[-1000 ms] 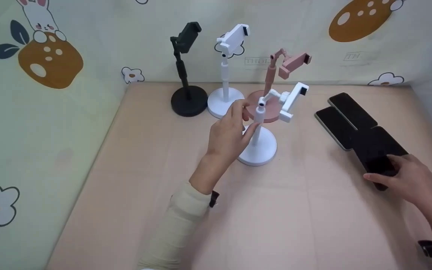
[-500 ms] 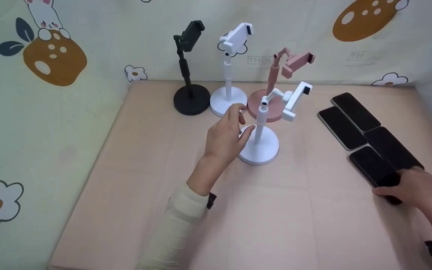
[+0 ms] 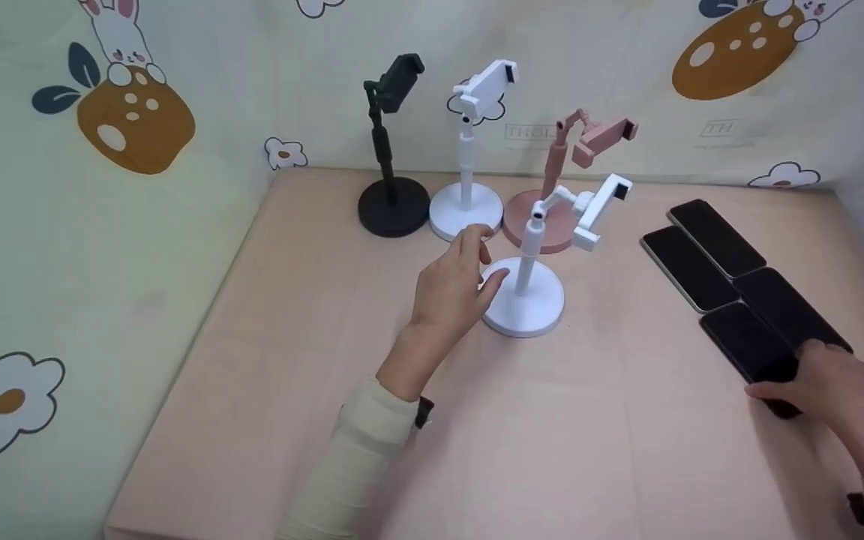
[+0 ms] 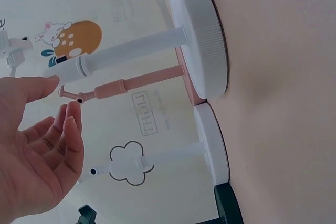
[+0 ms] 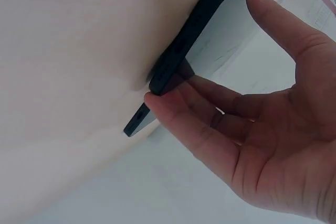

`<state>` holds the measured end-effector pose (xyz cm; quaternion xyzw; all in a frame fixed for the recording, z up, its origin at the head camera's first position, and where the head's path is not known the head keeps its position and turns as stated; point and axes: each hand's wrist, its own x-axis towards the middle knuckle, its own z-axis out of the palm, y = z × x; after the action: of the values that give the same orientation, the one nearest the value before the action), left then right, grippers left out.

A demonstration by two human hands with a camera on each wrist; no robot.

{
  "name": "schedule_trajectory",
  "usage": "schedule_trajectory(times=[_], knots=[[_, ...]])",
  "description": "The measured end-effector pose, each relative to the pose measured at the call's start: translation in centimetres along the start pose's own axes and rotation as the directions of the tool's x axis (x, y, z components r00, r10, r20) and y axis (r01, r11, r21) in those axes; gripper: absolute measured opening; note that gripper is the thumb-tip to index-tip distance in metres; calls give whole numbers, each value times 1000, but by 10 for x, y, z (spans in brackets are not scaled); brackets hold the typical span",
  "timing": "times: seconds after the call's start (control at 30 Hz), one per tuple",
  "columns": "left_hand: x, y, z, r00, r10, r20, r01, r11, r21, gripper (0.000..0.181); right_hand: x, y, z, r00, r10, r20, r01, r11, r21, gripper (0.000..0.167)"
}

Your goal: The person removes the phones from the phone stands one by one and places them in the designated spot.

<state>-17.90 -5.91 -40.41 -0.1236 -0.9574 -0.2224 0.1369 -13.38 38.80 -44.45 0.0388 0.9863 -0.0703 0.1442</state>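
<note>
My left hand (image 3: 447, 289) hovers beside the front white phone stand (image 3: 523, 304), thumb and fingers apart and holding nothing. In the left wrist view the thumb tip (image 4: 52, 80) lies close to the stand's collar (image 4: 68, 70); whether they touch I cannot tell. At the right, my right hand (image 3: 837, 390) pinches the near end of a black smartphone (image 3: 747, 341) across its width. The right wrist view has thumb and fingers at opposite edges of that phone (image 5: 191, 35), whose near end looks slightly off the table; the far end is hidden there.
Behind stand a black phone stand (image 3: 393, 206), another white stand (image 3: 466, 210) and a pink stand (image 3: 526, 217), side by side. More smartphones lie flat beside the pinched one: one far back (image 3: 717, 236), one left (image 3: 687, 268) and one right (image 3: 788, 307). A patterned wall covering (image 3: 372, 30) rises behind.
My right hand has drawn the smartphone toward the near right, off the other phones it overlapped, and set it alongside them. My left hand has come slightly away from the white stand's pole.
</note>
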Motion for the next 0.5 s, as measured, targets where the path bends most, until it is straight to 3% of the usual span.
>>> schedule_trajectory(times=[0.2, 0.5], knots=[[-2, -1, 1, 1000, -21, 1, 21, 1000, 14, 51, -2, 3, 11, 992, 17, -123, -15, 1000, 18, 95], [-6, -2, 2, 1000, -20, 14, 20, 1000, 3, 51, -3, -5, 9, 990, 26, -140, -29, 1000, -14, 107]])
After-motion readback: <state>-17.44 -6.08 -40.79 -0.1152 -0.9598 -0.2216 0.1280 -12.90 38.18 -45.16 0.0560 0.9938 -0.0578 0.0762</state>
